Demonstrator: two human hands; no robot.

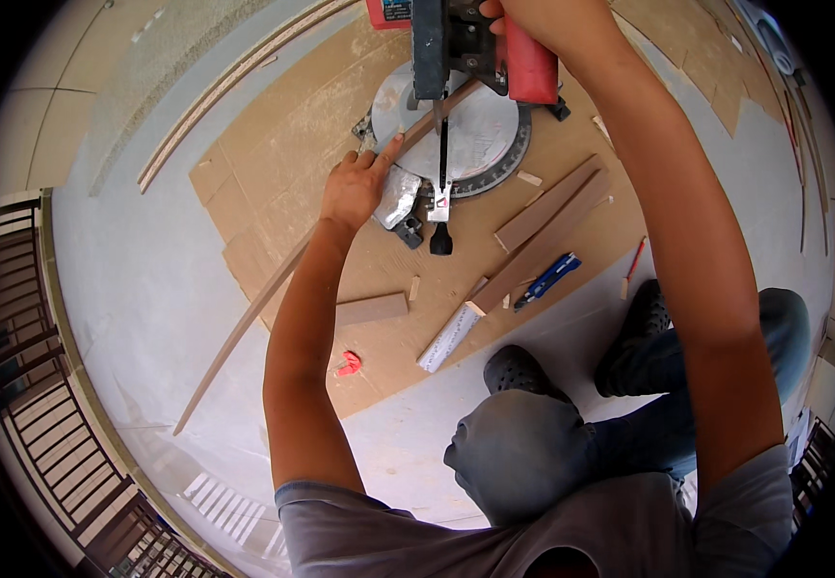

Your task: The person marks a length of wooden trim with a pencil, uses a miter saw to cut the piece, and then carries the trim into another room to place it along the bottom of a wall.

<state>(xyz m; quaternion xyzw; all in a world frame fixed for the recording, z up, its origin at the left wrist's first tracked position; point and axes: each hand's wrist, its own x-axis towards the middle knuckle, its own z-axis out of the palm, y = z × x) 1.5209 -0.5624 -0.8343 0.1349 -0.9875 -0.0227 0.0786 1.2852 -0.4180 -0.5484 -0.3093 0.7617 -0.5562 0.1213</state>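
Observation:
A miter saw [490,130] with a round grey table stands on flattened cardboard at the top. My right hand [523,17], partly cut off by the upper edge, is closed around its red handle [531,75]. A long, narrow wood strip [244,332] lies slantwise across the saw table, its near end reaching far to the lower left. My left hand [355,188] holds this strip against the table, left of the slot, with the index finger stretched along it. The dark saw head [429,58] is over the strip; whether the blade touches it, I cannot tell.
Brown boards [543,226], a blue utility knife [548,279], a white printed strip [451,337] and a red pencil [634,265] lie right of centre. A short board [372,308] and a red scrap [348,363] are nearer. Long strips [229,82] rest at far left; my knees are close by.

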